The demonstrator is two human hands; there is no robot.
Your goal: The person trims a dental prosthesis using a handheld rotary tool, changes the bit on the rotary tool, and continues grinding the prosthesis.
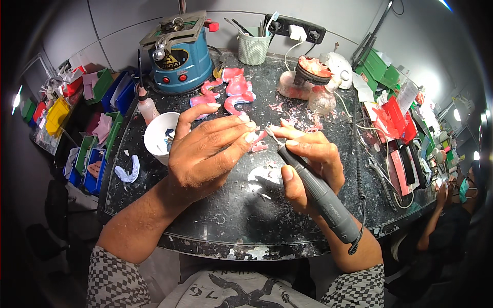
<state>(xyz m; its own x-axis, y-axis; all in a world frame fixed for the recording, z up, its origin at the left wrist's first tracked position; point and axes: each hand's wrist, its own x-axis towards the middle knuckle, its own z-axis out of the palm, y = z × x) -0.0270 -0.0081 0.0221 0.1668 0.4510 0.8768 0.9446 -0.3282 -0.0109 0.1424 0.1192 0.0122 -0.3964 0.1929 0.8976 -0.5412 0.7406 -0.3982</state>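
Head view: right hand [318, 154] is closed round a dark grey rotary handpiece [321, 197], gripped like a pen, burr [271, 133] angled up toward the other hand's fingertips. Left hand [205, 149] comes in palm down, fingertips bunched just beside the burr. From here I can't tell whether they're clamped on anything; a small pink piece [260, 137] shows in the gap between the hands, right by the tool tip, but the fingers block most of that spot. Hands close, fingertips nearly meeting.

Step in hand, my read: fine grinding or trimming at the burr. Can't confirm contact or whether it's spinning. Next move calls for a braced workpiece, light tool pressure, left fingertips clear of the burr.

Around: pink-and-red arch pieces [239, 87] beyond the left hand, white cup [159, 136] just left of it, whitish arch [127, 169] further left. Pink shavings [313, 123] lie beyond the right hand; coiled cord [360, 174] runs to its right, on the black bench [205, 220].
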